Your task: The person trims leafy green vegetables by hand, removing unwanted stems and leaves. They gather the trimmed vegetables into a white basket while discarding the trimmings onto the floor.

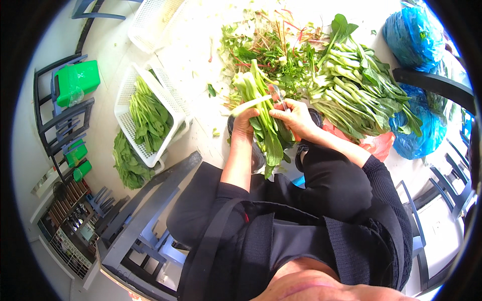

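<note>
A bunch of leafy green vegetables [263, 128], with thick pale stems and broad leaves, is held in my left hand [244, 122] above the floor. Its stem ends point away from me and its leaves hang towards my lap. My right hand [295, 117] grips what looks like a small knife [279, 94], with its thumb against the stems. One thick stem [251, 105] lies across the bunch near my left thumb. Just beyond my hands is a heap of trimmings [271, 56]. To the right, a large pile of greens [350, 86] lies with its stems towards the heap.
At left, a white perforated basket [124, 98] holds greens, with more greens [130, 165] beside it. Another white basket [145, 30] stands farther off. Blue plastic bags [412, 37] and a dark curved bar [433, 84] are at right. Green bins [79, 82] line the left side.
</note>
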`<action>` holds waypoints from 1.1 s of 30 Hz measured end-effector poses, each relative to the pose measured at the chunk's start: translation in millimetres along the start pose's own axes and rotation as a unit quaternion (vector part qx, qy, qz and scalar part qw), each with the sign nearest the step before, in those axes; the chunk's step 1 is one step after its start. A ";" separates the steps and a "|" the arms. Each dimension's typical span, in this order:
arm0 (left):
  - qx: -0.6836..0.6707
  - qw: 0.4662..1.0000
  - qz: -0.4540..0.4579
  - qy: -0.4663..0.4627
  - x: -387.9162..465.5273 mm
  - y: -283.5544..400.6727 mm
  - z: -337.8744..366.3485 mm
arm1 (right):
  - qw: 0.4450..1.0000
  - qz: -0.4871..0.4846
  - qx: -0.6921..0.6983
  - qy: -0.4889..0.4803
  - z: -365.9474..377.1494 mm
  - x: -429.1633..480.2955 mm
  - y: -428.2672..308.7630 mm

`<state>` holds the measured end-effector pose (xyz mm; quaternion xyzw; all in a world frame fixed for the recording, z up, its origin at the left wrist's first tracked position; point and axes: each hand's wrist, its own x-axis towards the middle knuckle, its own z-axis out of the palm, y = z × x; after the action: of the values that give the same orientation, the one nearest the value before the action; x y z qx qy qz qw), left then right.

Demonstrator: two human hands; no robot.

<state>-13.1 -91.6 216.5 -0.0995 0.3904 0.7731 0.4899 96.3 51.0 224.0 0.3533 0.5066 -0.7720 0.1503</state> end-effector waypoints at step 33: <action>0.079 0.994 -0.047 0.065 4.1 -40.6 4.4 | 0.975 -0.203 0.075 0.048 -10.7 34.5 14.1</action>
<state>19.8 -77.0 196.7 -0.1287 0.4765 0.7076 0.5056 84.5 58.6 187.8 0.2904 0.5154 -0.8040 -0.0611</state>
